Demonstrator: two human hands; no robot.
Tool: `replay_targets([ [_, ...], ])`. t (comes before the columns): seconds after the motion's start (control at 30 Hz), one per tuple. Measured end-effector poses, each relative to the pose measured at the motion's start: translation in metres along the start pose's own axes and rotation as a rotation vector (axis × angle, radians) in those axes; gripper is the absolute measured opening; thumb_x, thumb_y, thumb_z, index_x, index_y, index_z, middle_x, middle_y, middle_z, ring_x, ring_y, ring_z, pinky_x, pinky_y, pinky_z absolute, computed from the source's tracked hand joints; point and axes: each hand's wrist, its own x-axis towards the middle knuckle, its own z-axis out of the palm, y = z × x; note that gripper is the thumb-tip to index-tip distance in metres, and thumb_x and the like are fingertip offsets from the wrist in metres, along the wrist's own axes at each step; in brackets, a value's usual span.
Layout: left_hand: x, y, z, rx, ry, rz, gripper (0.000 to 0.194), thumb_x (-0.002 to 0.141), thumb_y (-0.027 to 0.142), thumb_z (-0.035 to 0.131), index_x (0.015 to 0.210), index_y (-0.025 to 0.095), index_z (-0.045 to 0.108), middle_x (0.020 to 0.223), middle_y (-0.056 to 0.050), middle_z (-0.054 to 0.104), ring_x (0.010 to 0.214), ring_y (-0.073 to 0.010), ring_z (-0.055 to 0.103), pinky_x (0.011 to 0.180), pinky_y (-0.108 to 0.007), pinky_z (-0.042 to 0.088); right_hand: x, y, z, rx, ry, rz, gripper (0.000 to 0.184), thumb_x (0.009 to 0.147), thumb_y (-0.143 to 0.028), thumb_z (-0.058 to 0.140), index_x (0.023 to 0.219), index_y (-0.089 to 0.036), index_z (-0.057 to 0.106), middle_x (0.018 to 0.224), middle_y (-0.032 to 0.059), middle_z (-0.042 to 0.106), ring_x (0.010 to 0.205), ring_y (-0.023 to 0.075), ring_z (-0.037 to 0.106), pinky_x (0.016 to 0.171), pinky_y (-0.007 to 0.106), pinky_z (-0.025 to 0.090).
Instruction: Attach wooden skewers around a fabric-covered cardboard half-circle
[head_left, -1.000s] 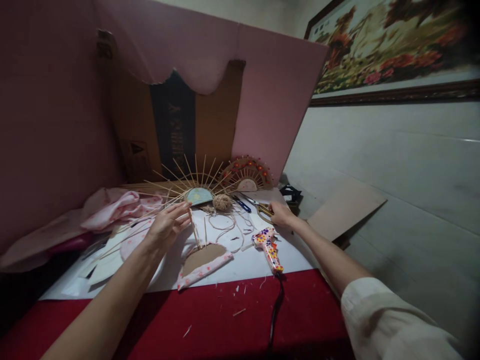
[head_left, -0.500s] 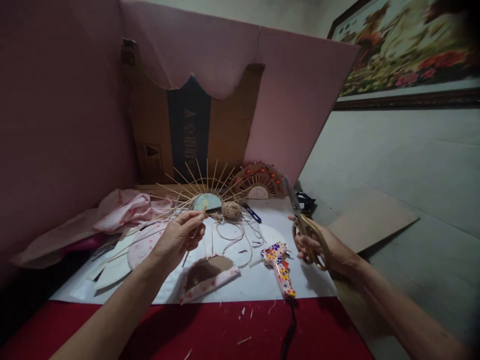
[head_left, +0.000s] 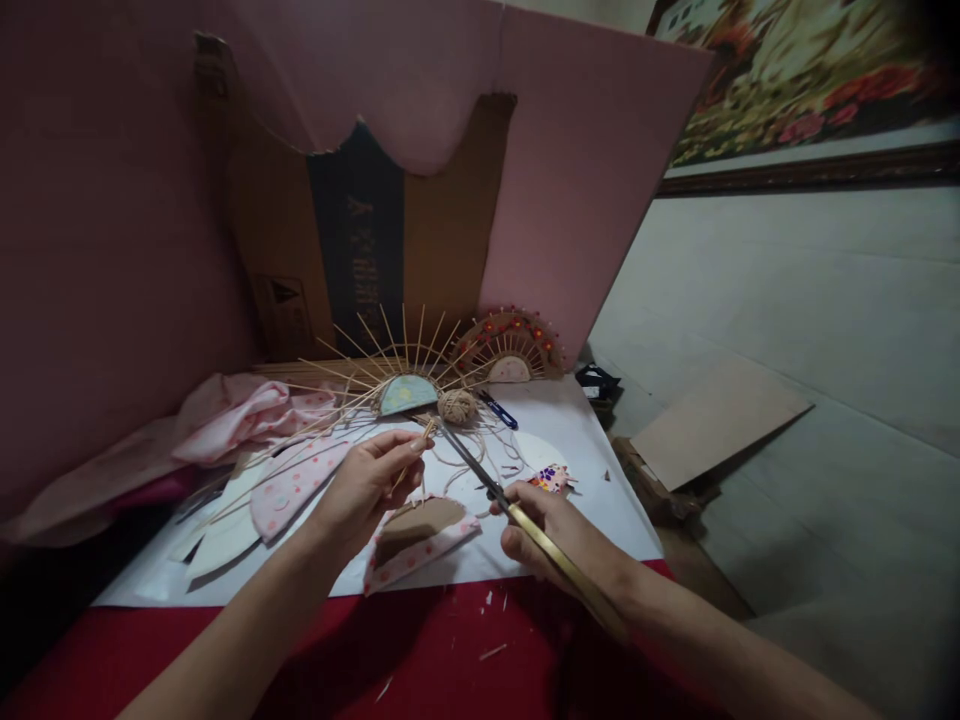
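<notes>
My left hand pinches a small bunch of thin bamboo sticks between thumb and fingers, tips poking up. In my right hand are scissors with gold handles, blades pointing up and left toward the stick tips. Whether the blades touch the sticks, I cannot tell. Below lies a half-round cardboard piece edged in pink dotted fabric, with sticks rising from it. Behind my hands sit a ball of twine and a light-blue half-circle with sticks fanned out. A flower-patterned glue gun is mostly hidden behind my right hand.
A finished-looking fan with red flowers leans at the back. Pink fabric and dotted half-circle pieces lie left. A blue cutter rests near the twine. Large cardboard stands behind; red cloth covers the front edge.
My right hand has swung the scissors left and inward, so the blades now reach near the sticks in my left hand. The left hand has shifted slightly right; the view has turned a little.
</notes>
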Motion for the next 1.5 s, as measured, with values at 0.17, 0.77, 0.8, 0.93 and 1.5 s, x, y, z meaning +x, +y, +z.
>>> replay_targets([
  [0.17,-0.004,0.000,0.001,0.108,-0.031,0.065,0.020,0.072,0.034,0.066,0.075,0.015,0.064,0.046,0.006,0.045,0.040,-0.0034,0.031,0.039,-0.017,0.016,0.012,-0.002,0.010,-0.099,-0.004,-0.012,0.052,0.069,-0.068,0.054,0.087,-0.019,0.049,0.063,-0.0033,0.046,0.058,0.0119,0.039,0.052,0.022,0.032],
  [0.77,-0.008,-0.002,0.002,0.305,-0.009,0.049,0.019,0.068,0.029,0.064,0.055,0.015,0.063,0.042,0.003,0.047,0.037,-0.0061,0.033,0.039,-0.020,0.020,0.024,-0.005,0.028,-0.172,0.048,-0.069,0.047,0.072,-0.062,0.057,0.087,-0.018,0.053,0.064,-0.0032,0.049,0.059,0.0118,0.042,0.054,0.022,0.032],
  [0.8,-0.008,-0.003,0.002,0.312,-0.006,0.049,0.018,0.067,0.028,0.064,0.055,0.015,0.063,0.042,0.003,0.047,0.038,-0.0062,0.033,0.039,-0.020,0.021,0.024,-0.006,0.029,-0.164,0.051,-0.072,0.046,0.072,-0.062,0.057,0.086,-0.018,0.053,0.064,-0.0031,0.049,0.059,0.0118,0.041,0.053,0.022,0.032],
  [0.93,-0.007,-0.004,0.001,0.322,0.001,0.024,0.016,0.067,0.028,0.063,0.059,0.014,0.066,0.044,0.002,0.049,0.040,-0.0069,0.037,0.040,-0.020,0.023,0.023,-0.008,0.032,-0.169,0.072,-0.057,0.042,0.073,-0.059,0.058,0.073,-0.018,0.050,0.059,-0.0044,0.045,0.055,0.0103,0.036,0.051,0.021,0.029],
  [1.5,-0.008,-0.001,0.000,0.317,-0.062,0.025,0.018,0.063,0.033,0.068,0.064,0.015,0.068,0.043,0.001,0.050,0.037,-0.0058,0.033,0.037,-0.020,0.018,0.020,0.004,0.039,-0.043,0.132,-0.068,0.039,0.068,-0.052,0.067,0.080,-0.018,0.053,0.058,-0.0062,0.042,0.055,0.0094,0.035,0.049,0.021,0.027],
])
